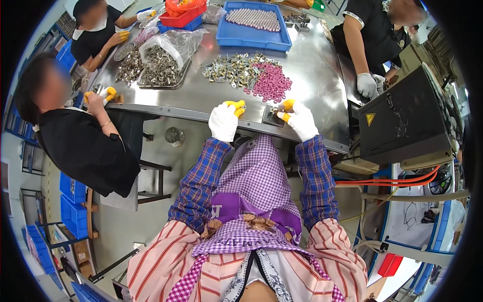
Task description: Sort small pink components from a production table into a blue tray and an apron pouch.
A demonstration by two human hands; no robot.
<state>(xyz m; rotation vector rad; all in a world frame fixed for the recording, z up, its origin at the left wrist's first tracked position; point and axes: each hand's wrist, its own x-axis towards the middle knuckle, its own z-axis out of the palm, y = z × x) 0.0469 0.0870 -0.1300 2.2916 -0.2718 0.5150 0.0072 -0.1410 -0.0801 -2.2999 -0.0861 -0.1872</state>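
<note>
My left hand, in a white glove with yellow fingertips, is closed in a pinch at the table's near edge. A small metal part shows at its fingertips. My right hand, gloved alike, has thumb and finger bent together beside a small dark metal fixture on the table edge. Whatever those fingers hold is too small to make out. Just beyond my hands lies a heap of pink rings. Touching it on the left is a pile of small metal fittings, silver and brass coloured.
A blue tray with rows of pinkish-white parts stands farther back on the steel table. To its left, a metal tray holds a white tub spilling metal pieces. Co-workers sit left and far right. A dark box stands at right.
</note>
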